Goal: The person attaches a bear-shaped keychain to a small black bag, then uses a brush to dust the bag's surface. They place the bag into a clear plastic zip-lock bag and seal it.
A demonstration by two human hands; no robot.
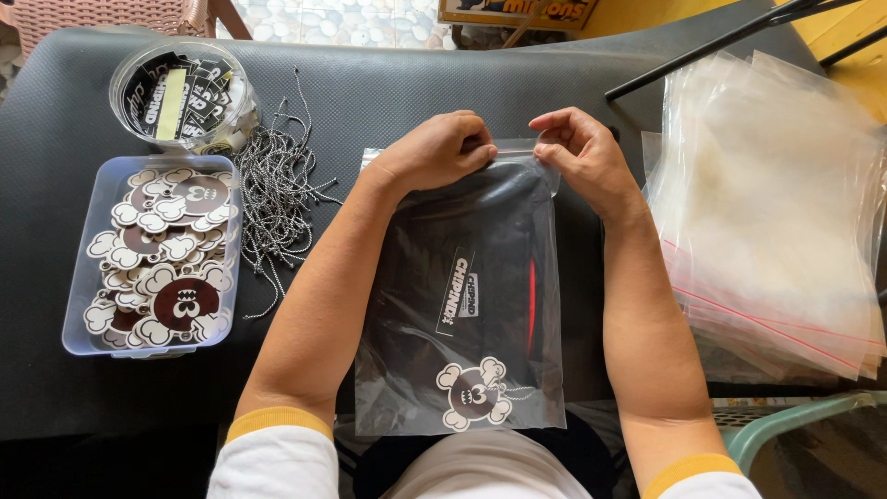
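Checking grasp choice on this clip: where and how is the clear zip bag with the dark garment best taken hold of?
Grip the clear zip bag by its far top edge, pinching the flat seal strip from above. That strip lies free of the garment, and both hands, left hand and right hand, pinch there.

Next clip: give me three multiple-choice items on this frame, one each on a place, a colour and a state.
1. The rectangular clear plastic tray of skull-shaped tags lies:
A. left of the bag
B. right of the bag
C. on the bag

2. The garment in the clear zip bag is:
A. white
B. black
C. green

3. The left hand and right hand are:
A. hanging free
B. pinching the bag's top edge
C. holding cords

A: it sits at the mat's left side.
B: dark fabric fills the bag.
B: both sets of fingers press the seal strip.
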